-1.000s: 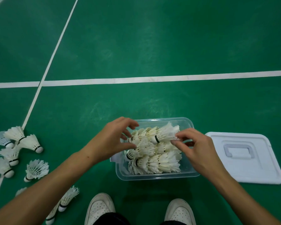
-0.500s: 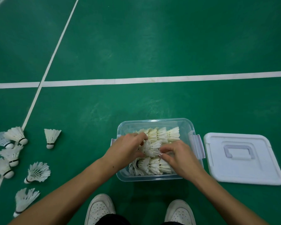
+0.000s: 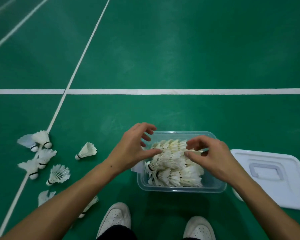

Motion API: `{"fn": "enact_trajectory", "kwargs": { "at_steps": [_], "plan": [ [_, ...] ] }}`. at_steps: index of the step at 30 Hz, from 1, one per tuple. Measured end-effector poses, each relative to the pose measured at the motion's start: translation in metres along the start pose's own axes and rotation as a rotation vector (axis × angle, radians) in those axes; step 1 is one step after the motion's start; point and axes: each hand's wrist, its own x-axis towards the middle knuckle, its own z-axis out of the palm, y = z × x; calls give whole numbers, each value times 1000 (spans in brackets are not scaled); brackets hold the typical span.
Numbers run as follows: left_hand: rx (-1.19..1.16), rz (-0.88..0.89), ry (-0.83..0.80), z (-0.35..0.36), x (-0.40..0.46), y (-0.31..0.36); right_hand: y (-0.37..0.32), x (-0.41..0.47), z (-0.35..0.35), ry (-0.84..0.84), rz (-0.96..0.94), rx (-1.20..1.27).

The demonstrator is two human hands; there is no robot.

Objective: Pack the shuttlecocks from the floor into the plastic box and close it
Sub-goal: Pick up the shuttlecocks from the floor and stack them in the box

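A clear plastic box (image 3: 180, 188) stands on the green floor just ahead of my shoes, packed with white shuttlecocks (image 3: 173, 163) lying on their sides. My left hand (image 3: 133, 149) hovers over the box's left end with its fingers spread and loosely curved, the thumb tip at the feathers. My right hand (image 3: 210, 153) hovers over the right half, its thumb and fingers loosely curved just above the pile, holding nothing. The white lid (image 3: 275, 179) lies flat on the floor to the right of the box. Several loose shuttlecocks (image 3: 87, 150) lie on the floor to the left.
White court lines (image 3: 163, 91) cross the floor beyond the box and run diagonally past the loose shuttlecocks. My two white shoes (image 3: 116, 217) stand close behind the box. One shuttlecock (image 3: 88, 206) lies partly hidden under my left forearm.
Both hands have lifted off the pile they were pressing down half a second ago and now hover apart above it. The shuttlecocks stay in the box.
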Motion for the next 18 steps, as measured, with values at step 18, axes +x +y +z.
{"fn": "enact_trajectory", "kwargs": {
  "at_steps": [18],
  "plan": [
    [-78,-337,366,-135,-137,-136,-171,81,181,-260,-416,-163]
  ]
}}
